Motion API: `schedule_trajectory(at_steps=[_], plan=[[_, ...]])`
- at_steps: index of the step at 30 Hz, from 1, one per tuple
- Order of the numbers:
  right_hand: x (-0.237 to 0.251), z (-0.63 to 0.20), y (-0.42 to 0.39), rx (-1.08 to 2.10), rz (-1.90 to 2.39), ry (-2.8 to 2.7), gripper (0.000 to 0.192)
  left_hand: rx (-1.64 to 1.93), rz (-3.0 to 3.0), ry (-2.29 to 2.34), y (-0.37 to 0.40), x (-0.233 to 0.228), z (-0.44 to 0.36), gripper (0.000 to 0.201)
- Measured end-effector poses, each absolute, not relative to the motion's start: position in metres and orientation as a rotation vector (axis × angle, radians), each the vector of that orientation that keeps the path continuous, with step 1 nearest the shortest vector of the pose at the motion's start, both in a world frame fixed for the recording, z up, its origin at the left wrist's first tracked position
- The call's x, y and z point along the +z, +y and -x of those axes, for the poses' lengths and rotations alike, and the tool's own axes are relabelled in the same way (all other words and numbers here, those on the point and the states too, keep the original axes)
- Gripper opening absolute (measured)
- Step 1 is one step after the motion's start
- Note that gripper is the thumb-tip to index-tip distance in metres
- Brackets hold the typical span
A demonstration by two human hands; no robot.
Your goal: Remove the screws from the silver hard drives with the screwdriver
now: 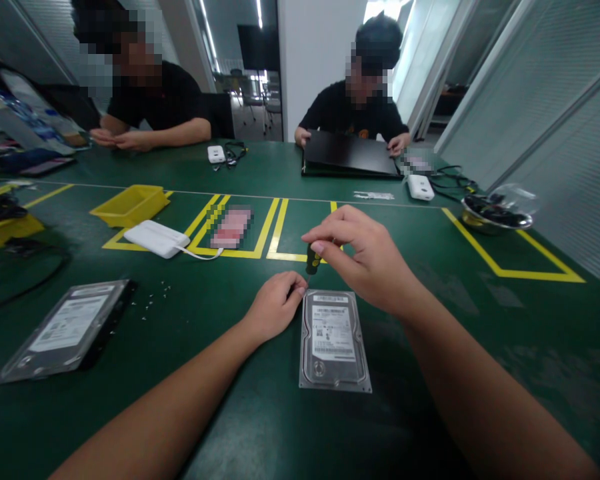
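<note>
A silver hard drive (334, 340) lies label up on the green mat in front of me. My right hand (365, 257) grips a small black and yellow screwdriver (313, 259) by its handle, held upright over the drive's far left corner. My left hand (275, 303) rests at that same corner, fingers curled, touching the drive's edge near the screwdriver tip. A second hard drive (67, 330) lies to the left, with several tiny screws (153, 300) scattered beside it.
A white power bank (156, 238) with cable and a yellow bin (131, 203) sit beyond the left drive. Cables lie at far left. Two people work across the table, one at a black laptop (347, 155). A bowl (497, 213) stands at right.
</note>
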State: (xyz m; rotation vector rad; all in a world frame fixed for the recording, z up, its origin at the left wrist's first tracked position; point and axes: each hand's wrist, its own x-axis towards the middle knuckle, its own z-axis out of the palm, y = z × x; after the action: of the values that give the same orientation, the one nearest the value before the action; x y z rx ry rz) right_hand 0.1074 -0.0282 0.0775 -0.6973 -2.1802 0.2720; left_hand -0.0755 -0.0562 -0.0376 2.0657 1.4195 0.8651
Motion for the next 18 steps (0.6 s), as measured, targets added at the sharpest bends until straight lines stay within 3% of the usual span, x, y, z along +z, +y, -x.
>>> schedule_trajectory(at_steps=[11,18], plan=[[0.0802,-0.1071,-0.032,0.311,0.681,-2.202,0.021,0.864,-2.081,1.417,-0.0549,-0.0404,0.0763,0.01],[0.0783,-0.1057,-0.0319,0.248,0.669,-2.166,0.01,0.865,-2.085,1.417,-0.0558,-0.0392,0.0756,0.011]])
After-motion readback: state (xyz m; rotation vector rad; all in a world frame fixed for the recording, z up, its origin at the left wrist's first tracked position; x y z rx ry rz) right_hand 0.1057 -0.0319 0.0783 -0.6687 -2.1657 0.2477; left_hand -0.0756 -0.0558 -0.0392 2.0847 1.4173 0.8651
